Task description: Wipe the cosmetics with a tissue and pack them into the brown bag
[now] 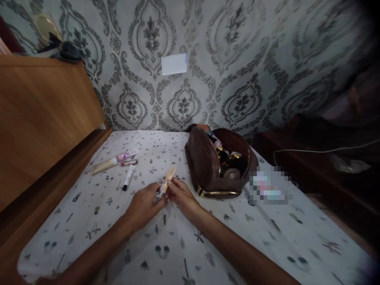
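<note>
A small beige cosmetic tube (170, 173) with a darker lower end is held up between my two hands, over the middle of the patterned sheet. My right hand (184, 196) pinches its body from the right, fingers closed. My left hand (144, 201) closes thumb and fingers about the lower end, which is partly hidden. To the left lie a white tube with a black cap (128, 177), a small dark-pink tube (129, 162), a pink tube (127, 155) and a longer beige tube (103, 165). A brown cosmetic bag (202, 166) stands unzipped to the right of my hands, with several gold-and-black items inside.
A wooden cabinet (44, 118) borders the sheet (166, 253) on the left. Behind is a patterned wall (184, 95) with a white card (174, 64) on it. A blurred-out item (268, 187) lies right of the bag, near a white cable (320, 151).
</note>
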### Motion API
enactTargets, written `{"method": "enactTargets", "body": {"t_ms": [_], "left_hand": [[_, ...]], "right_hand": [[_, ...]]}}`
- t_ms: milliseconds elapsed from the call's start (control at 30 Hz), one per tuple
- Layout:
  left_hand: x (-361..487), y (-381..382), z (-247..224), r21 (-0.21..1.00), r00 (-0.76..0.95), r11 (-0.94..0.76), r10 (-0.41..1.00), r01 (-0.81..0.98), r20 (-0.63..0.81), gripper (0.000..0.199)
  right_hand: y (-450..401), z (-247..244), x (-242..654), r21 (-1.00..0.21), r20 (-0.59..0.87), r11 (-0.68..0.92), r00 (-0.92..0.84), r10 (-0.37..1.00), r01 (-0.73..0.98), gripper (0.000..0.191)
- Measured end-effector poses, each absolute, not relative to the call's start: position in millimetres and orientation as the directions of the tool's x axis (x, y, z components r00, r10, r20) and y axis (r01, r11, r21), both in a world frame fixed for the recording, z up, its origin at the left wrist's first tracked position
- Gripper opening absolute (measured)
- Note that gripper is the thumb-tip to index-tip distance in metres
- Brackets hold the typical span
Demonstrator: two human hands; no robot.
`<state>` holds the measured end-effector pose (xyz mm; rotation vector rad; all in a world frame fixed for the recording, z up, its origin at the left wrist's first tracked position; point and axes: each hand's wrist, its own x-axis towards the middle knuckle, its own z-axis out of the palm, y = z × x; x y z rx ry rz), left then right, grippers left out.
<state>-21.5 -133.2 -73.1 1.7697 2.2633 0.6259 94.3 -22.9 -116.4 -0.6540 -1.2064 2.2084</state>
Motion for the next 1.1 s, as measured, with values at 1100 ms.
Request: {"method": "enactTargets", "body": {"t_ms": [1100], "left_hand": [[-8.4,-112.0,-81.1,0.965,-0.219,0.047,0.976,0.258,0.011,0.045]], "right_hand": [[-31.7,-113.2,119.3,-0.857,-0.08,-0.379,-0.636,0.767,-0.348,0.046]]}}
